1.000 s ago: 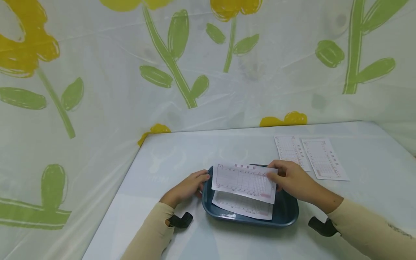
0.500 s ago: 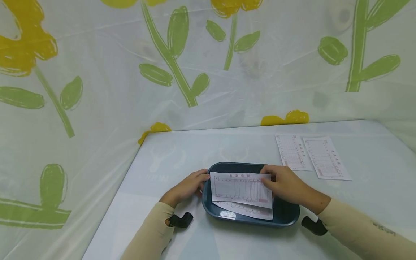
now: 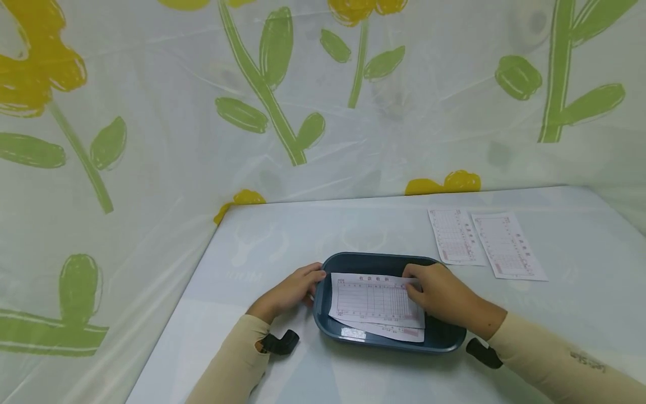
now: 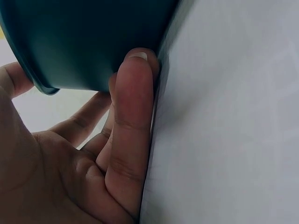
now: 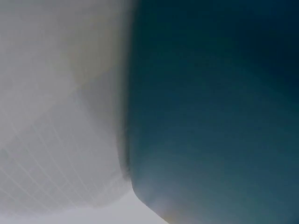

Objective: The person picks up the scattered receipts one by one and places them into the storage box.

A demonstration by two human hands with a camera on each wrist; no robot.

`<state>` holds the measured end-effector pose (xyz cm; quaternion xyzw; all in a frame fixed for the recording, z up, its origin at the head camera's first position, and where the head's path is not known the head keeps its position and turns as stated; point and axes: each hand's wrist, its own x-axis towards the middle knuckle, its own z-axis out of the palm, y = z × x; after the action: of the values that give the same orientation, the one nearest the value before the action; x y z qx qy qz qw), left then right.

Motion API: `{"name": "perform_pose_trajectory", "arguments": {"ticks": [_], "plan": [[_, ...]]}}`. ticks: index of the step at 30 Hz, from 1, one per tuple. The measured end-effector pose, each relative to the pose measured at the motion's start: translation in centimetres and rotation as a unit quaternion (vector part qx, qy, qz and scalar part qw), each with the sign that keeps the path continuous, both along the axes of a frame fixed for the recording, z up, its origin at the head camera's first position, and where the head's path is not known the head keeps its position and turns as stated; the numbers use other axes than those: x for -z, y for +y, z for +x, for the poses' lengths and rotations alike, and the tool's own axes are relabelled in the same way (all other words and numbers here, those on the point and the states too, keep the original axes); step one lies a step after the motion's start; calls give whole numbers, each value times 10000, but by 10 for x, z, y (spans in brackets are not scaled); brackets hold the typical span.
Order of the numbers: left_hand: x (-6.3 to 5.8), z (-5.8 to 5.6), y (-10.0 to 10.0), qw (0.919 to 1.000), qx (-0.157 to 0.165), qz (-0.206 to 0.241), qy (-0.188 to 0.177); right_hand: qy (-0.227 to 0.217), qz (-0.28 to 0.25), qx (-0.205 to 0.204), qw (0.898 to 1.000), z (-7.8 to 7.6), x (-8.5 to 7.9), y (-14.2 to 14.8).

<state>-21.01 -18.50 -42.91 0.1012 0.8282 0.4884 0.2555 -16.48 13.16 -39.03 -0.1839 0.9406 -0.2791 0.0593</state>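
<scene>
A dark blue tray sits on the table in the head view, with paper receipt slips inside it. My left hand holds the tray's left end. In the left wrist view its thumb is at the rim and the other fingers lie against the tray's outer wall. My right hand pinches the upper right corner of the top receipt. Another receipt shows beneath it along the lower edge. The tray wall fills much of the right wrist view, which hides the right fingers.
Two more receipts, a left one and a right one, lie turned sideways on the table behind and right of the tray. Behind the table hangs a flower-patterned sheet. Each wrist carries a black mount.
My right hand has lowered the receipt it pinches into the tray, on top of the other one, moving slightly left and down. The left hand has stayed on the tray.
</scene>
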Motion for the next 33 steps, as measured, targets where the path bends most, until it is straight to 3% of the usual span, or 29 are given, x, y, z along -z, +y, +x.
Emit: {"name": "perform_pose_trajectory", "arguments": {"ticks": [12, 19, 27, 33], "plan": [[2, 1, 0, 10000, -42, -18, 5, 122, 1303, -62, 9914, 1, 9, -11], [0, 2, 1, 10000, -42, -31, 7, 426, 1628, -87, 9857, 3, 10, -11], [-1, 0, 0, 10000, -42, -18, 56, 1078, 1922, -191, 9752, 6, 10, -10], [0, 0, 0, 10000, -7, 15, 29, 1107, 2007, -216, 9731, 7, 12, -10]]}}
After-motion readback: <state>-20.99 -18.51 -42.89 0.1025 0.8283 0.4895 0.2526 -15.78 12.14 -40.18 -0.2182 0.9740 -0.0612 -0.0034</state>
